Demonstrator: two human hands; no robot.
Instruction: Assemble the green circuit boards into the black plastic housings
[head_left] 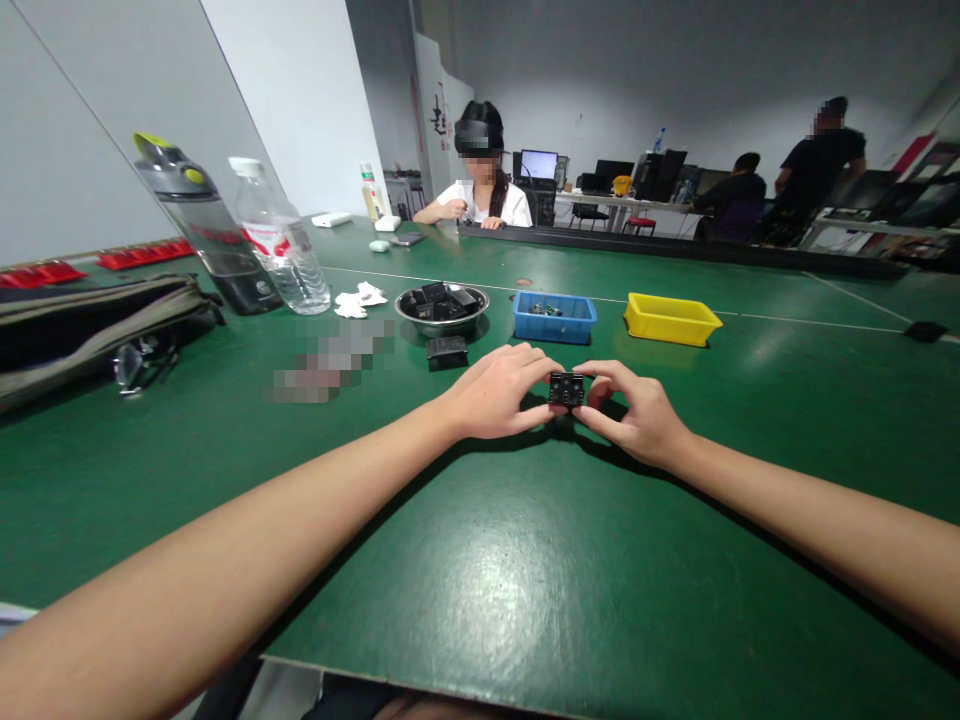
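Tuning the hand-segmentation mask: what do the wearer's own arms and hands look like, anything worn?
Left forearm and right forearm are bare, tapering toward the wrists, no sleeves in view. Left hand and right hand are ungloved. No watch, bracelet, cable or marking visible; no ring on the fingers that show, though some are partly hidden.

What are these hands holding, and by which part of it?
A small black part, pinched at opposite sides by the left hand and right hand.

Near tabletop [480, 600] open, blue bin [551, 328] obstructing ahead
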